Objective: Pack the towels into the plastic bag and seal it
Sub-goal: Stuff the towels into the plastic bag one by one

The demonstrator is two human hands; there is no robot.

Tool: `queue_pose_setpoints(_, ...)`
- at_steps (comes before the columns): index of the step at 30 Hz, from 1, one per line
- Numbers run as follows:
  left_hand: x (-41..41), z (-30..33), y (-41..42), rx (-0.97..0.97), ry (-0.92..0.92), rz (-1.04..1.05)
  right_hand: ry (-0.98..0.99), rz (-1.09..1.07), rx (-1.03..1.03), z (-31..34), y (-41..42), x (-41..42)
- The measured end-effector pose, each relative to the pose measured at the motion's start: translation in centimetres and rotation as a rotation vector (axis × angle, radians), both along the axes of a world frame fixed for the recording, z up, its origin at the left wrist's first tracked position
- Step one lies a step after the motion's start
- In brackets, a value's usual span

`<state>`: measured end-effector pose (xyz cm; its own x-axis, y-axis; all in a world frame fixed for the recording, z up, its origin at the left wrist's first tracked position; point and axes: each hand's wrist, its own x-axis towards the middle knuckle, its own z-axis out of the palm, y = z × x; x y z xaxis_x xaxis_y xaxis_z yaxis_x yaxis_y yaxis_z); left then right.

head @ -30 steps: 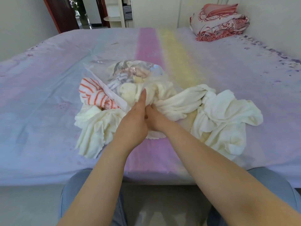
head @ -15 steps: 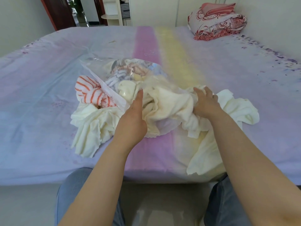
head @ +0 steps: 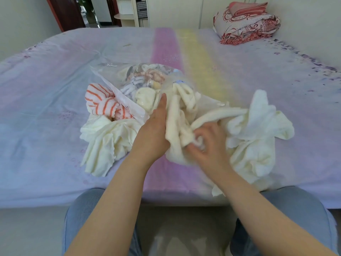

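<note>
So the bedsheet [head: 55, 100] is this washed-out lilac with faint purple speckles, plus a pink stripe [head: 164, 50] and a pale yellow stripe [head: 195, 52] running down the middle. The towels are mostly cream: one bunch on the near left [head: 105, 143], a bigger cream heap [head: 256, 137] on the right. One towel [head: 103, 102] is white with orange stripes. The plastic bag [head: 147, 80] is clear, showing grey-striped and peachy bits inside. The far right quilt [head: 247, 24] is red-and-white floral. Jeans [head: 83, 215] are light blue.
</note>
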<state>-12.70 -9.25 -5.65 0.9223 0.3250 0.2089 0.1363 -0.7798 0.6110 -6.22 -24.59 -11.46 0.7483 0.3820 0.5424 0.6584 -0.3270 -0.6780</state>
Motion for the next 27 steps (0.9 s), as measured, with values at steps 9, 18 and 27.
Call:
queue_pose_setpoints(9, -1.0, 0.5, -0.2, -0.010, 0.019, -0.045, 0.527, 0.059, 0.086, 1.9, 8.1, 2.8)
queue_pose_setpoints(18, -0.8, 0.0, 0.3, -0.066, 0.056, 0.041, 0.554, 0.311, -0.303, 2.9, 7.7, 4.3)
queue_pose_setpoints(27, -0.1, -0.3, -0.3, -0.010, -0.014, 0.037, 0.479, -0.400, -0.446, 0.5, -2.5, 7.5)
